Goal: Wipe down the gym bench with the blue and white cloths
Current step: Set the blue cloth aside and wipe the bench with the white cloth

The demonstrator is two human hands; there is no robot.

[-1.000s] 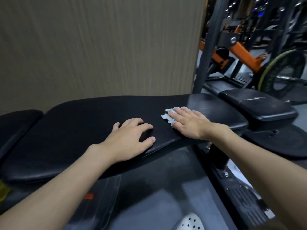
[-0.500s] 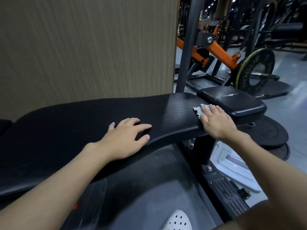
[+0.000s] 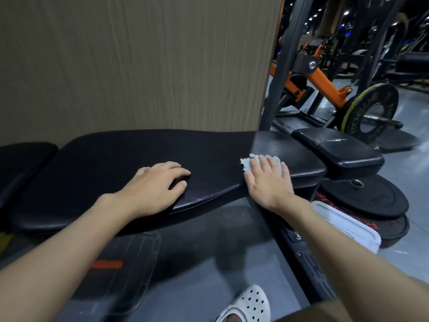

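Fingers of the right hand lie spread and flat over a crumpled pale cloth, pressing it onto the black padded gym bench near the pad's right end; the palm is open, with no closed grip on the fabric, and only the cloth's ragged far edge shows past the fingertips. Its colour reads as whitish grey-blue in the dim light. The left hand rests palm down on the same long pad, well to the left of the cloth, fingers loosely splayed and empty, the thumb hooked over the near edge. Both bare forearms reach in from the bottom corners of the head view.

A shorter seat pad, its vinyl torn in a pale streak, sits just beyond the right end of the long pad, and another dark pad adjoins on the left. Black weight plates are stacked on the floor below the seat pad, with a white tray-like object lying against them. Behind the bench stands a tan wood-grain wall panel. To the right, an orange-armed machine carries a yellow-rimmed plate. A white perforated clog shows on the grey floor at the bottom edge.
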